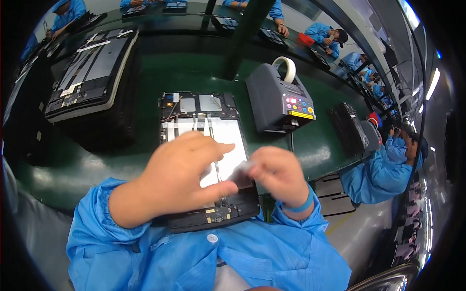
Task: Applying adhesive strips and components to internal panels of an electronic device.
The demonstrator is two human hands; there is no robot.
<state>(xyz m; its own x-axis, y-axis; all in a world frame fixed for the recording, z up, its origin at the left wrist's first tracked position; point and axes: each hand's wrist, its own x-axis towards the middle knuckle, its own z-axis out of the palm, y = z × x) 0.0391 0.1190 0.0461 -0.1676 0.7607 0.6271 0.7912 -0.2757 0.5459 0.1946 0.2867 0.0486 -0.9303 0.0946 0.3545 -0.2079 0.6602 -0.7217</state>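
An opened tablet [224, 116] lies in front of me, its silver battery cells and circuit boards bare. My left hand [180, 169] hovers over its middle, thumb and forefinger stretched apart, with nothing visible between them. At the tablet's right edge my right hand [277, 173] is closed in a pinch, a blue band round its wrist. Between its fingertips is a small greyish strip [241, 169], blurred, so its exact kind does not show. Both hands cover part of the battery area.
Behind my right hand stands a grey tape dispenser [272, 97] with a cream tape roll [288, 70]. A tall stack of opened tablets [92, 72] rises at the left. Dark panels [348, 128] stand on the right. A green post [238, 48] crosses the bench; co-workers in blue sit beyond.
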